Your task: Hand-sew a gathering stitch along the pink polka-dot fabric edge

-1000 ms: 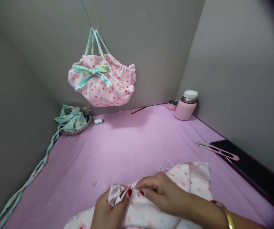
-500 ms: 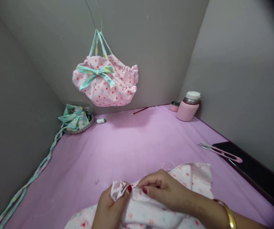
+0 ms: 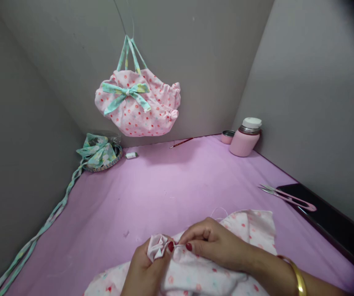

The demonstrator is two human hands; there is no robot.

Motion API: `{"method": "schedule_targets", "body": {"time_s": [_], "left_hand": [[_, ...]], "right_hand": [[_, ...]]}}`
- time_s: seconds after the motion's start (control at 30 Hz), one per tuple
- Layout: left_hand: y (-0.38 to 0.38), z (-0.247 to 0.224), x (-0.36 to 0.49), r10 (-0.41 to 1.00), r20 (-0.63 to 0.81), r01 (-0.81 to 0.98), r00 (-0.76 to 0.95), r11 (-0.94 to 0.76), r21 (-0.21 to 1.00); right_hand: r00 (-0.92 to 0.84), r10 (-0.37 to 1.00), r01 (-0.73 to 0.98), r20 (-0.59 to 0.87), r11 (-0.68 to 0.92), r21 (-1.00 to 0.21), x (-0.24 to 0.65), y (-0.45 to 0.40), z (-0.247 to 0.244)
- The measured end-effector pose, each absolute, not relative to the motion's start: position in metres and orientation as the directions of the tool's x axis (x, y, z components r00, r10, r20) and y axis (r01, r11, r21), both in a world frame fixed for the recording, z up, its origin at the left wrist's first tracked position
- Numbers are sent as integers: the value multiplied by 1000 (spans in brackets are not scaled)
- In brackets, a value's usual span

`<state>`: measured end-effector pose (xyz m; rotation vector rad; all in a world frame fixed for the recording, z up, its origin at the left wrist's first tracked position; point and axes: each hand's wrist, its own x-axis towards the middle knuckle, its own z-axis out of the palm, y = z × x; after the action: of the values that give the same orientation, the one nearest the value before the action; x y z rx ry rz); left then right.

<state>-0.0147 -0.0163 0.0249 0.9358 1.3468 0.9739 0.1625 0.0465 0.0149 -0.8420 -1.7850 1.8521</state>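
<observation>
Grey walls (image 3: 220,61) on three sides, lilac sheet (image 3: 177,181) spread below them. At the near edge lies the fabric (image 3: 210,275), white with coral and pale aqua spots; part of it flat on the sheet, part rumpled under both hands, one corner reaching out beyond the right wrist. Left hand (image 3: 146,263): thumb pressed down, grip clamped on a gathered bunch of the fabric, whose folds puff up above the fist. Right hand (image 3: 210,242): forefinger and thumb together, pinched on a thin pale line (image 3: 178,245) that runs to the left thumb; needle or thread, too small to tell. Red nails on both thumbs; gold bangle (image 3: 300,279) at the right wrist. Loop of thread (image 3: 219,209) curls just beyond the right knuckles. Farther back, a pink dotted piece (image 3: 146,119) with a green bow (image 3: 128,93) hangs in front of the back wall by green straps, from a wire (image 3: 120,16). Left rear: basket (image 3: 106,167) with green floral cloth (image 3: 98,150) in it, long green ties (image 3: 60,205) trailing toward the near left. Spool (image 3: 131,155) just beside the basket; slim red stick (image 3: 183,142) near the back edge. Right rear: pink jar (image 3: 243,143), white top, small pink cup (image 3: 227,137) next to it. Pink-handled snips (image 3: 297,200) rest partly on a long black slab (image 3: 325,222) along the right wall, blades over the sheet.
</observation>
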Motion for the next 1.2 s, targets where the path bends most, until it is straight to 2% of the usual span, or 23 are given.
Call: {"method": "schedule_targets", "body": {"time_s": [0.13, 0.37, 0.67, 0.87, 1.07, 1.2], "left_hand": [[-16, 24, -14, 941, -338, -8, -29, 338, 941], [-18, 28, -13, 911, -402, -134, -88, 389, 911], [-18, 23, -16, 916, -383, -77, -117, 376, 923], [-20, 21, -15, 925, -357, -2, -132, 360, 933], [-20, 24, -12, 935, -316, 36, -163, 326, 945], [-18, 24, -14, 927, -347, 23, -140, 354, 935]], "right_hand": [[-705, 698, 89, -127, -89, -992, 161, 46, 8], [-683, 717, 108, -143, -95, -990, 162, 44, 8], [-667, 728, 164, -157, -62, -984, 161, 44, 8], [-677, 727, 231, -113, 65, -971, 161, 41, 11], [-729, 685, 264, 14, 300, -917, 160, 38, 21], [-722, 692, 267, 4, 284, -921, 160, 39, 22]]}}
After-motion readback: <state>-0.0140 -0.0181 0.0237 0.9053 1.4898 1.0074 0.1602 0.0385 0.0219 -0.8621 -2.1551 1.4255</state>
